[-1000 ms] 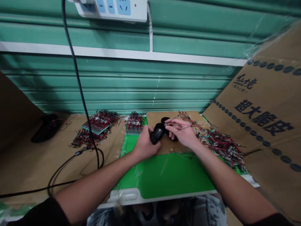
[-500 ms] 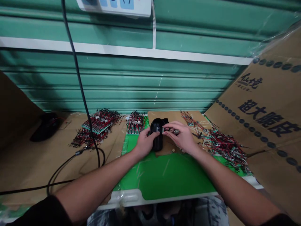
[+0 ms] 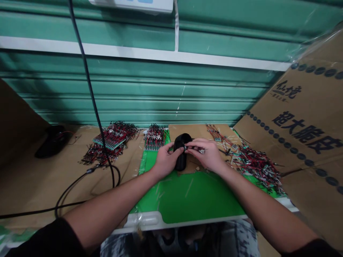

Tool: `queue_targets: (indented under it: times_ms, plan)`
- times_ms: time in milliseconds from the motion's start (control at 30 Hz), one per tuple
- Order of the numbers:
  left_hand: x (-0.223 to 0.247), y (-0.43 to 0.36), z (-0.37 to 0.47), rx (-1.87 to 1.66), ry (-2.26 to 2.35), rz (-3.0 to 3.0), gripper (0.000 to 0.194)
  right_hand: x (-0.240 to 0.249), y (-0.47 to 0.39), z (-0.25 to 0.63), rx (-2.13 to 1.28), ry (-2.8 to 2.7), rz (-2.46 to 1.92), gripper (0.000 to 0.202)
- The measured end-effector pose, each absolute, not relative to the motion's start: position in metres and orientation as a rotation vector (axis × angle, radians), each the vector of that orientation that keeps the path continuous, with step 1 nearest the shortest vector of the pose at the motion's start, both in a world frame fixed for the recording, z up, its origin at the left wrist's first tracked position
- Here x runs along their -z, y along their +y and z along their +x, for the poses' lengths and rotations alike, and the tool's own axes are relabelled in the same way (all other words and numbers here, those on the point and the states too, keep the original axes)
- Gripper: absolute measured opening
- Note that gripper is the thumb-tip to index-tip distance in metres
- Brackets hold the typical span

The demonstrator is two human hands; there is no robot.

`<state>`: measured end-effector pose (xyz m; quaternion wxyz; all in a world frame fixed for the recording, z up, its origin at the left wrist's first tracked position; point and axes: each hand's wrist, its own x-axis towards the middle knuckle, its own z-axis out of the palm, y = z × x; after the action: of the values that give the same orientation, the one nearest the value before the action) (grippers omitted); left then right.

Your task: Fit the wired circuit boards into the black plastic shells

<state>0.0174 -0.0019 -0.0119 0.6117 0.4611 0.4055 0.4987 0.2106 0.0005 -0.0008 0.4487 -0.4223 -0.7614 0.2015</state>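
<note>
My left hand is closed around a glossy black rounded housing, its thumb lying across the front. The housing stands roughly upright above the green mat, and a dark hollow shows near its top. Against its right side, my right hand pinches a small wired part. Thin leads and a little pale metallic piece stick out from between those fingers. The end of the part touching the housing is mostly hidden by fingertips. Both hands meet at the housing's upper half.
Wired circuit boards are heaped at the left, with another batch nearer the middle. A tangled pile of red and black wired boards lies at the right. A black cable hangs down on the left. A cardboard box stands at the right.
The black housing has turned in my left hand, so its hollow top now faces me more. My right fingers have closed in on its side. The camera view has shifted slightly.
</note>
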Motion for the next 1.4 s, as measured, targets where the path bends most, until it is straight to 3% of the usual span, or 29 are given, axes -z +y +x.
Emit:
queue_targets:
  times_ms: [967, 1300, 1400]
  plan:
    - [0.018, 0.002, 0.017, -1.216, 0.98, 1.112, 0.037, -0.003, -0.006, 0.204, -0.574, -1.891, -1.007, 0.024]
    - [0.005, -0.002, 0.018, -1.264, 0.973, 1.116, 0.037, -0.001, -0.009, 0.192, -1.28, -1.369, -1.15, 0.052]
    - [0.005, -0.003, 0.018, -1.248, 0.968, 1.112, 0.04, -0.002, -0.008, 0.19, -1.34, -1.379, -1.142, 0.047]
